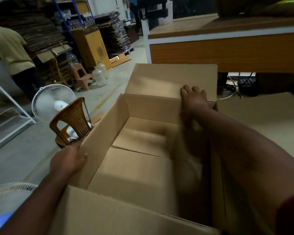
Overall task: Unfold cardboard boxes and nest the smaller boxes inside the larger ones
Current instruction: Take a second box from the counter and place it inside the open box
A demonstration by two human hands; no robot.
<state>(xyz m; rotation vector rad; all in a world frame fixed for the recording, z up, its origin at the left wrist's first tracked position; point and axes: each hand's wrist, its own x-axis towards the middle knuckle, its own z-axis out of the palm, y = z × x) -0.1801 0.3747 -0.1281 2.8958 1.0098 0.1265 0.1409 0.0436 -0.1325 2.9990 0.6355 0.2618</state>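
One box: large cardboard box (139, 160), open top, in front of the person, bottom flaps folded in, inside bare.
Far flap: flap (170, 80) stands up and tilts away at the far edge.
Near flap: near flap (117, 212) lies outward toward the camera.
Left hand: left hand (69, 161) on the outside of the left wall, thumb hooked over the top edge; grip closed on the wall.
Right hand: right hand (193, 97) at the far right corner, fingers over the fold of the far flap; thumb side blurred, so whether the grip clasps the edge or only presses, cannot tell.
Right of box: flat cardboard sheet (265, 119), just beside the box.
Desk: wooden desk (227, 48) beyond the box, cables under it.
Left of box: brown plastic chair (71, 121) touching or just beside the left wall; white fan (49, 99) behind it.
Background: stacked flat cartons (37, 36), second person (10, 48) facing away, two water jugs (99, 75) on the floor.
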